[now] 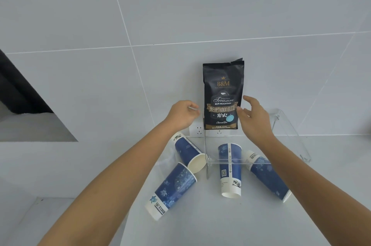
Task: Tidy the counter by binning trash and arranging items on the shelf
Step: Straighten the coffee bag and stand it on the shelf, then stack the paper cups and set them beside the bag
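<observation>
**Coffee bag on clear shelf; four cups lying on worktop**

Head view.

Item 1: black coffee bag [223, 95], upright on top of the clear acrylic shelf [289, 137], label facing out, back to or near the tiled wall. Placement reads as the arranging step under way.

Item 2: left hand [183, 114], just left of the bag, fingers loosely curled and grasping nothing; contact with the bag's edge cannot be told.

Item 3: right hand [254, 120], just right of the bag, fingers spread and released, one fingertip at the bag's lower right edge. Both hands flank the bag, probably to steady it or let it stand alone.

Item 4: four blue-and-white paper cups, all lying on their sides on the white worktop [200, 221]: far-left cup [188, 152] beside the shelf leg; near-left cup [170, 190]; middle cup [230, 170] and right cup [267, 175], both partly under the shelf. Likely the trash still to be binned.

Item 5: wall sockets [199, 129], behind the shelf.
</observation>
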